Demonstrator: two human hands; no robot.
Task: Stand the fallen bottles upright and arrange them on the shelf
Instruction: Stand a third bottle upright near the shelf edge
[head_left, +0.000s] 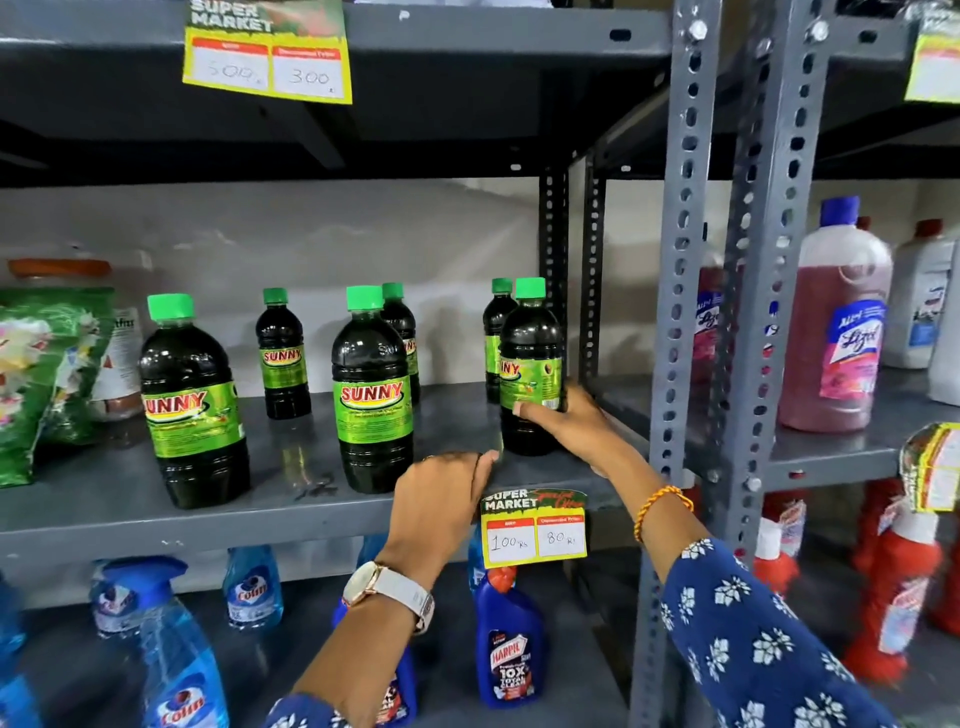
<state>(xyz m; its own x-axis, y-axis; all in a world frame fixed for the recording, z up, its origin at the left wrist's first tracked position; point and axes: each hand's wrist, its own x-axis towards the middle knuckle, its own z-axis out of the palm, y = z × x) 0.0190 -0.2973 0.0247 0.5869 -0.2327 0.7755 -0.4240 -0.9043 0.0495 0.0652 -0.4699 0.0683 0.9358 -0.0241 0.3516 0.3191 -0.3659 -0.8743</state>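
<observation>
Fingers of the right hand (566, 418) wrap the upright dark bottle with green cap (530, 364). The left hand (441, 493) rests flat, fingers together, on the grey metal shelf (130, 499) beside it.

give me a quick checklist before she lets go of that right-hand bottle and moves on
1. Held bottle upright on the shelf: ok, cap up and base on the shelf.
2. Right hand grip: ok, fingers wrap the lower label.
3. Left hand free: ok, it rests on the shelf edge holding nothing.
4. Other Sunny bottles standing: ok, the left large bottle, middle large bottle and small bottle are all upright; none is seen lying down.
5. Labels facing front: not ok, the held bottle's label is turned sideways.
6. Contact with the small bottle behind: cannot tell.
</observation>
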